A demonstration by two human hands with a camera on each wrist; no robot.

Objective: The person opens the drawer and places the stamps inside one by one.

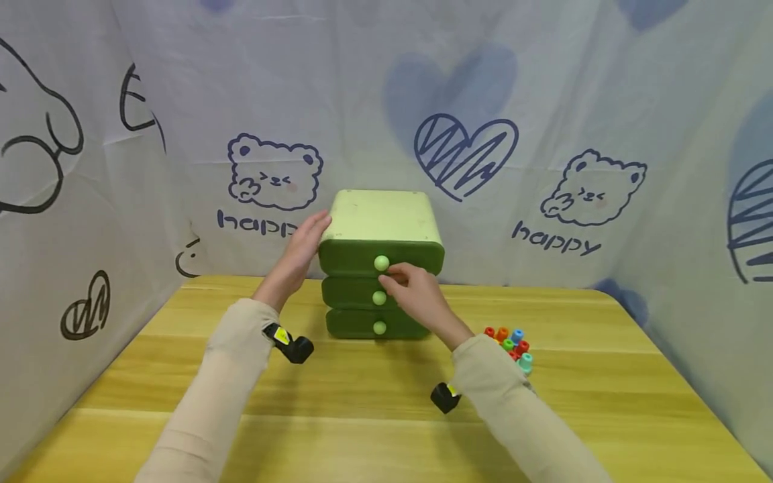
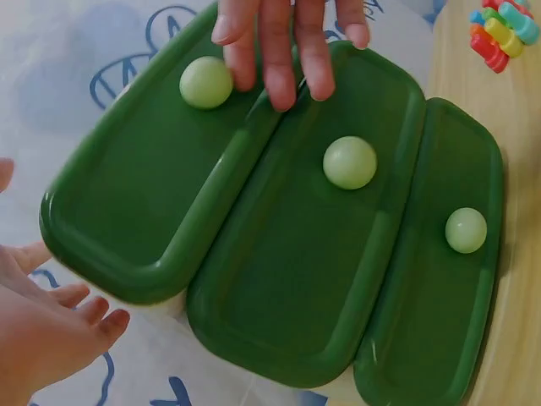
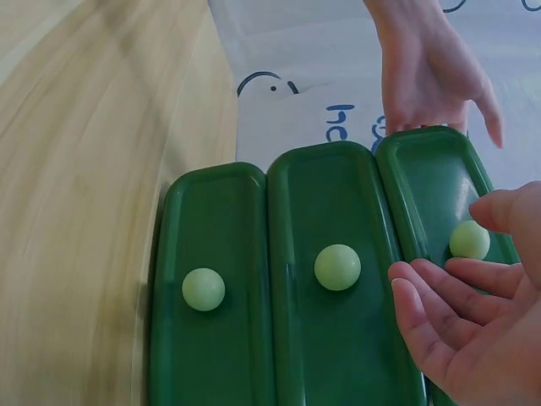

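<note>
A small cabinet (image 1: 383,218) with a pale green body has three dark green drawers stacked one above another, all closed. Each drawer bears a round light green knob. My left hand (image 1: 300,251) lies along the cabinet's upper left side with its fingers extended. In front of the top drawer (image 1: 347,257), my right hand (image 1: 419,295) has its fingertips beside the top knob (image 3: 470,240). The right wrist view places thumb and forefinger on either side of that knob, without a clear pinch. The middle knob (image 2: 350,162) and bottom knob (image 2: 466,230) are untouched.
Several small colourful plastic pieces (image 1: 508,345) lie grouped on the wooden table (image 1: 362,436), right of the cabinet and partly behind the right forearm. A white cloth (image 1: 374,87) printed with hearts and bears hangs behind and at both sides.
</note>
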